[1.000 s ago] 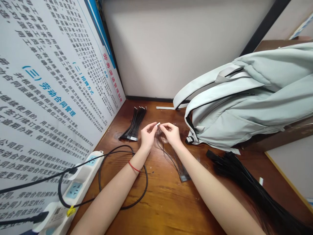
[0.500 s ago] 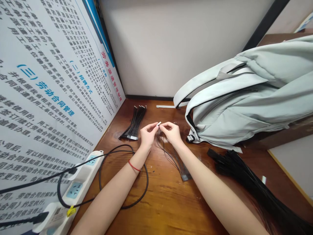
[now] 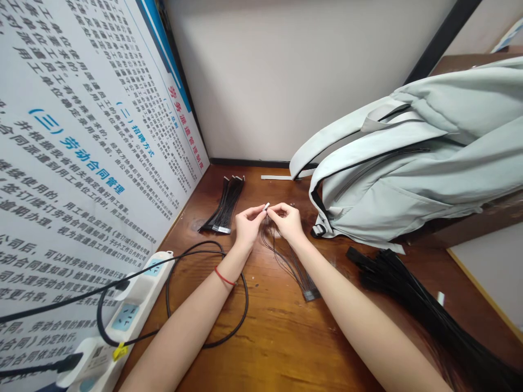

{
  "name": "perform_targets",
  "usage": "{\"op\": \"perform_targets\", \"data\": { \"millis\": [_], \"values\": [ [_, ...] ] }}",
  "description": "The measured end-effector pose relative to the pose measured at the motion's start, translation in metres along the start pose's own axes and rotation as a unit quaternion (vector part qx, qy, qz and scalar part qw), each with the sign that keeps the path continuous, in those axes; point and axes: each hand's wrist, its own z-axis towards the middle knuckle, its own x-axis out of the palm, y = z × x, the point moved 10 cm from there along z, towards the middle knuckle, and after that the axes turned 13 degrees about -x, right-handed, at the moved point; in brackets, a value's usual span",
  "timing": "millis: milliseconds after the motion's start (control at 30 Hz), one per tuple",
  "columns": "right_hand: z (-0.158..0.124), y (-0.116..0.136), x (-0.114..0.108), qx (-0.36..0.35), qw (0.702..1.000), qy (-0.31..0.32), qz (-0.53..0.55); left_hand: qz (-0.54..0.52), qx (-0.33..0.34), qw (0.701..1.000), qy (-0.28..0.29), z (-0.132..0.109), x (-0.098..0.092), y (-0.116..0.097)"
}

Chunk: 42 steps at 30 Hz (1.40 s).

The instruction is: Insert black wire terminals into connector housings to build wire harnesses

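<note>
Between the fingertips of both hands is a small white connector (image 3: 266, 207). My left hand (image 3: 249, 224) pinches it from the left. Close against it, my right hand (image 3: 286, 219) has thumb and forefinger pressed together at the connector's lower end, where thin dark wires come out. These wires (image 3: 281, 260) hang down and run to a wider clear-grey connector (image 3: 311, 294) lying on the table beside my right forearm. Fingertips cover part of the white connector, so how the wires sit in it is hidden.
A bundle of finished-looking black wire harnesses (image 3: 227, 207) lies left of my hands. At right rests a thick bunch of black wires (image 3: 425, 305), below a pale backpack (image 3: 408, 163). A power strip (image 3: 134, 305) and looped black cable (image 3: 246, 305) occupy the left side.
Both hands keep their pinch on the connector, which has tilted slightly more upright and shifted a touch to the right. The surroundings are unchanged.
</note>
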Motion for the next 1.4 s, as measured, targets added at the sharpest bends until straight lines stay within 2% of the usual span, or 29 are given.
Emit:
{"op": "perform_targets", "data": {
  "millis": [433, 733, 1000, 1400],
  "values": [
    [-0.001, 0.02, -0.001, -0.04, 0.998, 0.004, -0.042, 0.02, 0.0, 1.0, 0.0, 0.0, 0.0, 0.0],
    [-0.001, 0.014, 0.002, -0.013, 1.0, 0.013, -0.019, 0.009, 0.009, 1.0, 0.001, 0.0, 0.0, 0.0],
    [-0.001, 0.018, 0.001, -0.03, 0.999, 0.006, -0.039, -0.008, -0.008, 1.0, -0.023, 0.003, -0.006, 0.005],
    [-0.002, 0.02, 0.0, -0.037, 0.998, 0.009, -0.052, 0.006, 0.001, 1.0, -0.013, 0.001, -0.003, 0.001]
  ]
}}
